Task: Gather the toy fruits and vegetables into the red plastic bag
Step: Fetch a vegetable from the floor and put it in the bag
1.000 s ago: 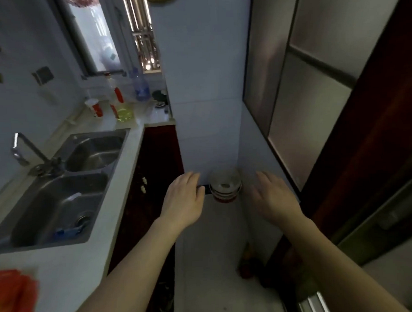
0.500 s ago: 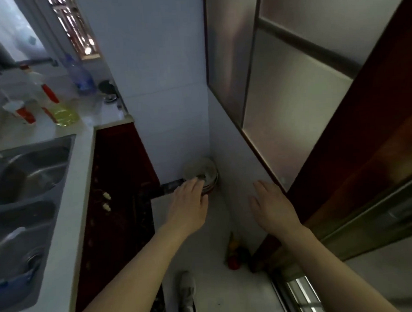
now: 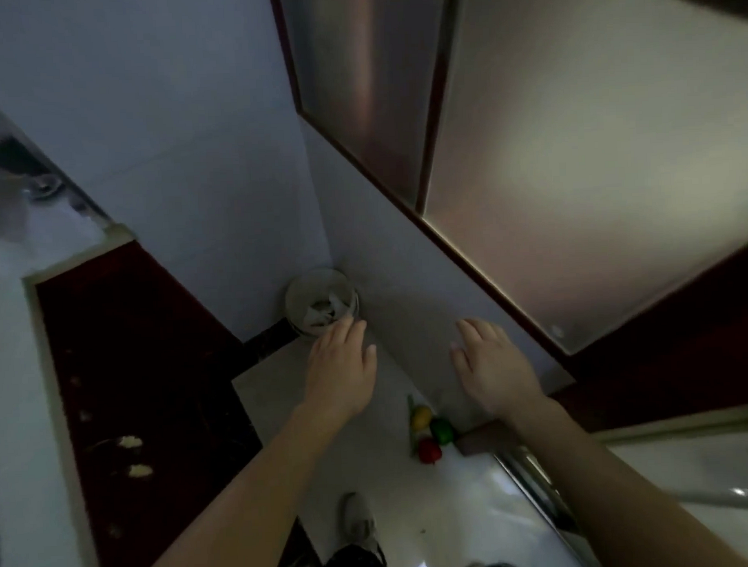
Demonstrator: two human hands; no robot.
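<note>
You're holding your left hand (image 3: 341, 369) and right hand (image 3: 494, 364) out flat, fingers relaxed and gripping nothing, so I'd say you're just locating the toys. The small yellow plastic toy fruit (image 3: 421, 416), round green toy fruit (image 3: 442, 430) and red toy fruit (image 3: 429, 449) are sitting bunched on the white tiled floor (image 3: 278, 392) by the wall. Next you're needing to crouch and grab them; the red plastic bag isn't showing anywhere.

glossy white floor tiles (image 3: 477, 491), frosted glass door (image 3: 571, 149)
</note>
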